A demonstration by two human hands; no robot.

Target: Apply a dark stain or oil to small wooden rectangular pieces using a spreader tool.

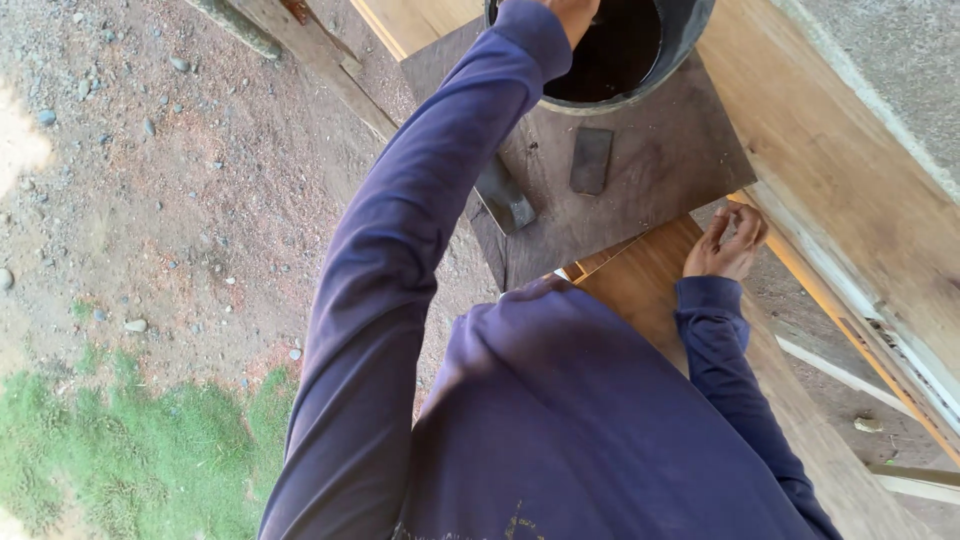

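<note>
Left hand in the bucket

Your grip there is hidden, possibly closed; right hand rests loosely curled on the plank. Keep bracing while you reach.

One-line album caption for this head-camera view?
Left hand reaches into a dark bucket; right hand rests on a wooden plank.
</note>
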